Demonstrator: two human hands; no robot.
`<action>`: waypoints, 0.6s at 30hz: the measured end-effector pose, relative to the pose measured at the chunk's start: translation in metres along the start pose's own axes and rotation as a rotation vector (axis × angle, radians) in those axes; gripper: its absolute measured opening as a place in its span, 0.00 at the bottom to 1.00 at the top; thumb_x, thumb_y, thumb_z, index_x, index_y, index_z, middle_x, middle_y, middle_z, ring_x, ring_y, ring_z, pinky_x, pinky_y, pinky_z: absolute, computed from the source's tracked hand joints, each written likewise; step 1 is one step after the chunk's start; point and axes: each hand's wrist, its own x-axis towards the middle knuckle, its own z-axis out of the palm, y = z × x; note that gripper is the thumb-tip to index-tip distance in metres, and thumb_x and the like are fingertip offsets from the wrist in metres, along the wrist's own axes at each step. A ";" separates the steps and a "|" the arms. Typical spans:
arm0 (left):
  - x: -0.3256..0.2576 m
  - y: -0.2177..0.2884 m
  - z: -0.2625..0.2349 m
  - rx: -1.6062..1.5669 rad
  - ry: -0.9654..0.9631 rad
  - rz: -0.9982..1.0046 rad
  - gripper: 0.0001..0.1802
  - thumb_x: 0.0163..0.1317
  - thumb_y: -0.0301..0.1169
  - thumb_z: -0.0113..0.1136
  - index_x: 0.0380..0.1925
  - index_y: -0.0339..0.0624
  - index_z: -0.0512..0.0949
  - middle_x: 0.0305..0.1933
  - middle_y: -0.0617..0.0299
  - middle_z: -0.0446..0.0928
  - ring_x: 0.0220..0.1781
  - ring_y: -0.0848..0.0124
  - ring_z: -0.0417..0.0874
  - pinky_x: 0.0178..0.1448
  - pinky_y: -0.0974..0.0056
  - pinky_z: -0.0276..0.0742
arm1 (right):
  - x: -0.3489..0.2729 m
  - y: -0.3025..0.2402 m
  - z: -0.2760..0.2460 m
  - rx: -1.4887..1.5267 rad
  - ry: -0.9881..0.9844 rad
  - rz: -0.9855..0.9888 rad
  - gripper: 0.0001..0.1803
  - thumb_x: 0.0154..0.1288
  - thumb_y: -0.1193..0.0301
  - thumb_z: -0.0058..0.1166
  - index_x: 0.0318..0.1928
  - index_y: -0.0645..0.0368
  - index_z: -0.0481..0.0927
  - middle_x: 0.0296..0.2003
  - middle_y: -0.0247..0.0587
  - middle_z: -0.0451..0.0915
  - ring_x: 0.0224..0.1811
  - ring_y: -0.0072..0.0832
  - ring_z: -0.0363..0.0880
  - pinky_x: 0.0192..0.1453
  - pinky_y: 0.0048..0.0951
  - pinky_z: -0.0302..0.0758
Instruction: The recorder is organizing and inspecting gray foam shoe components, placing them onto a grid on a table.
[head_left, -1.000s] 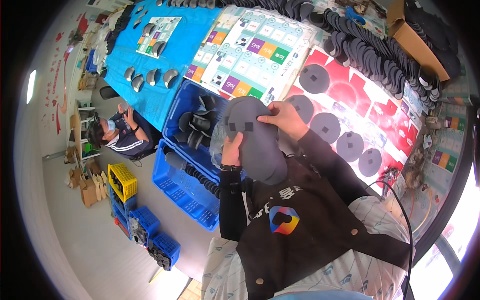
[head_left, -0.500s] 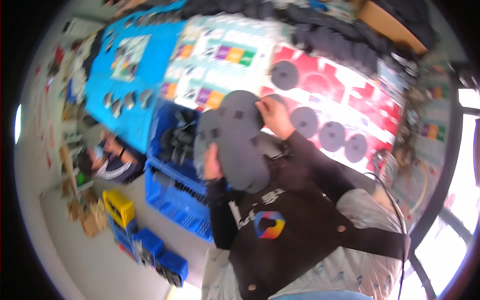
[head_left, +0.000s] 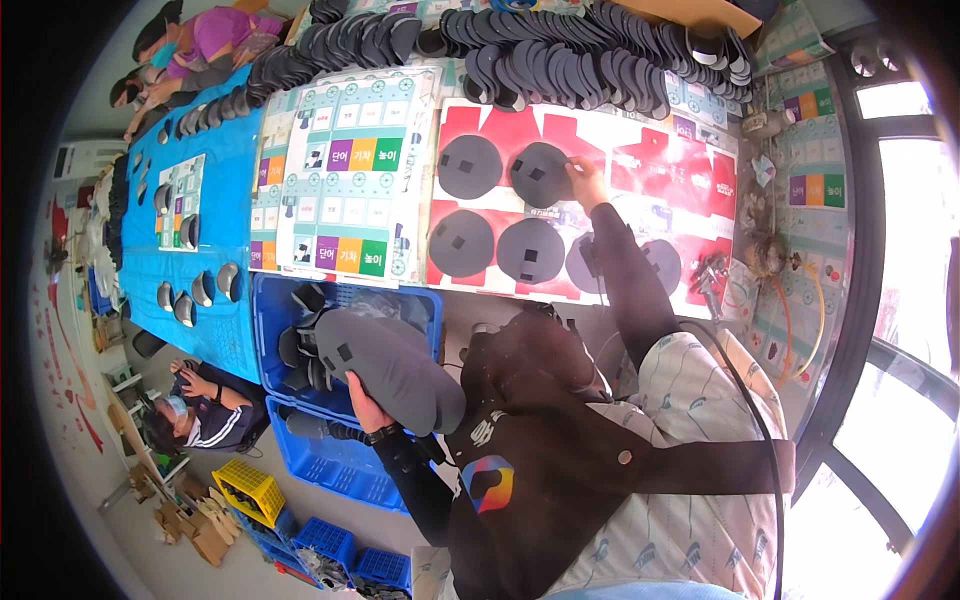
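Dark grey rounded pads on red sheet, centre top; blue crate, lower left; yellow crate, bottom left.

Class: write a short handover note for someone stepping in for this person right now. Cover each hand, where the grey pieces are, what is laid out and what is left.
Left hand: holds a stack of grey pieces over the blue crate.
Right hand: stretched out, fingers on a grey disc on the red sheet.
Done: several discs lie in two rows on the red sheet.
Left: the stack in the left hand; more pieces in the crate.
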 end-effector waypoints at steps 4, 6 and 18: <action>-0.002 -0.003 0.008 0.001 0.017 0.021 0.33 0.78 0.51 0.45 0.69 0.36 0.65 0.69 0.54 0.72 0.67 0.58 0.75 0.71 0.52 0.69 | -0.006 -0.009 0.009 0.172 -0.116 0.125 0.09 0.73 0.68 0.57 0.47 0.57 0.82 0.36 0.41 0.87 0.34 0.25 0.84 0.35 0.32 0.82; 0.000 -0.005 0.009 0.005 0.010 0.019 0.34 0.77 0.52 0.45 0.70 0.36 0.65 0.69 0.54 0.71 0.68 0.57 0.74 0.71 0.51 0.69 | -0.003 -0.011 0.008 0.129 -0.154 0.130 0.10 0.73 0.67 0.57 0.49 0.56 0.82 0.38 0.43 0.87 0.36 0.26 0.85 0.37 0.33 0.82; -0.010 -0.016 0.015 0.112 0.046 0.018 0.31 0.78 0.48 0.43 0.68 0.34 0.66 0.66 0.51 0.74 0.64 0.57 0.77 0.67 0.51 0.74 | -0.004 -0.002 0.025 -0.724 0.148 -0.491 0.30 0.57 0.57 0.69 0.56 0.59 0.76 0.48 0.52 0.83 0.46 0.45 0.85 0.49 0.44 0.80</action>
